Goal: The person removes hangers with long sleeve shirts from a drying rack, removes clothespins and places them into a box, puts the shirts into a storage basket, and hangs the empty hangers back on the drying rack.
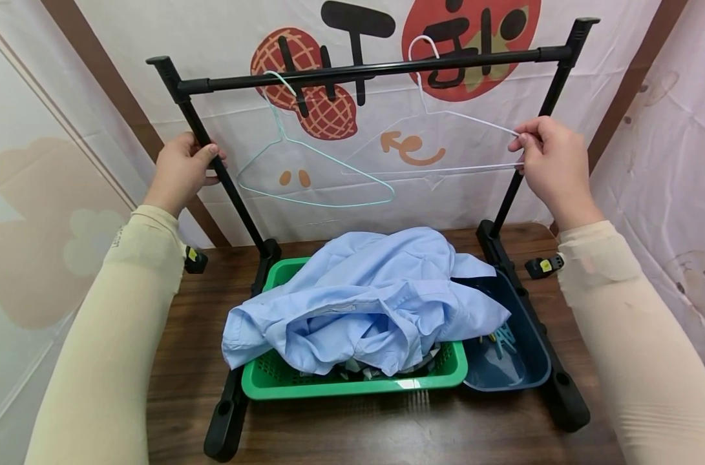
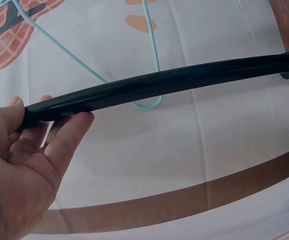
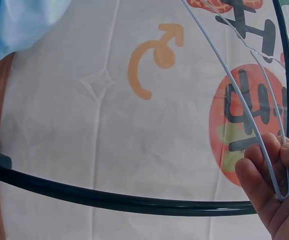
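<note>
A black clothes rack [image 1: 352, 73] stands on the table. My left hand [image 1: 180, 168] grips its left post [image 2: 149, 90], thumb on one side and fingers on the other. My right hand [image 1: 556, 161] pinches the right end of a white wire hanger [image 3: 234, 85] beside the right post. That hanger's hook is over the rack's bar. A mint-green wire hanger [image 1: 329, 206] hangs tilted and bare nearer the left post. Below the bar, a light blue shirt [image 1: 375, 258] lies crumpled across a green basket [image 1: 352, 389].
Right of the basket sits a navy basin [image 1: 538, 368] holding light blue items, partly hidden by the shirt. Dark patterned cloth [image 1: 364, 371] shows inside the basket. The rack's feet [image 1: 567, 407] flank both containers on the wooden table [image 1: 183, 361]. A printed curtain [image 1: 480, 194] hangs behind.
</note>
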Demonstrator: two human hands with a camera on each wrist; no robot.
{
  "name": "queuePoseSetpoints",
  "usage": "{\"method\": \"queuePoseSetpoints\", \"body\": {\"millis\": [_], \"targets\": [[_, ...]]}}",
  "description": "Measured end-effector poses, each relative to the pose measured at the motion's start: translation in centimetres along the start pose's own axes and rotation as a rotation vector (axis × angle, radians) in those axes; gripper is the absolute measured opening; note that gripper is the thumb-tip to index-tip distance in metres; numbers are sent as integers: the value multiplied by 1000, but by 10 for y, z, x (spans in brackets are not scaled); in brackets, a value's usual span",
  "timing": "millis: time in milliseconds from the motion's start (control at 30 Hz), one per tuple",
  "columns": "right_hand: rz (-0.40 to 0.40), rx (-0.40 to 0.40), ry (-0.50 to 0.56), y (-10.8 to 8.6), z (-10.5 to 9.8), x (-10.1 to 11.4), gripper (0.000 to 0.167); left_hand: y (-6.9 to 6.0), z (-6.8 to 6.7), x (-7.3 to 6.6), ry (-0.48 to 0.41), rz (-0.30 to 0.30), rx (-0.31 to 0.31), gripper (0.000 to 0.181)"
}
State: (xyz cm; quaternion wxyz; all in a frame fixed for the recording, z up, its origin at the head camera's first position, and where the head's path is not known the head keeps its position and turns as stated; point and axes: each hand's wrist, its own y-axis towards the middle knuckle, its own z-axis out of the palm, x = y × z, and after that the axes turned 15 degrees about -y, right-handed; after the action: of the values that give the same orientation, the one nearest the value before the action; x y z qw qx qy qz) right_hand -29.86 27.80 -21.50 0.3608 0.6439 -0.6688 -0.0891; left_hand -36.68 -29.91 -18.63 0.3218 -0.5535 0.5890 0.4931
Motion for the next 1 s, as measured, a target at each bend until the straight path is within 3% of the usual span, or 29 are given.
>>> {"method": "queuePoseSetpoints", "body": {"millis": [467, 1000], "targets": [[-17, -28, 15, 1, -16, 10, 31, 0, 0, 0, -9, -16, 0, 36], [-100, -98, -21, -16, -10, 5, 29, -1, -1, 2, 15, -9, 8, 38]]}}
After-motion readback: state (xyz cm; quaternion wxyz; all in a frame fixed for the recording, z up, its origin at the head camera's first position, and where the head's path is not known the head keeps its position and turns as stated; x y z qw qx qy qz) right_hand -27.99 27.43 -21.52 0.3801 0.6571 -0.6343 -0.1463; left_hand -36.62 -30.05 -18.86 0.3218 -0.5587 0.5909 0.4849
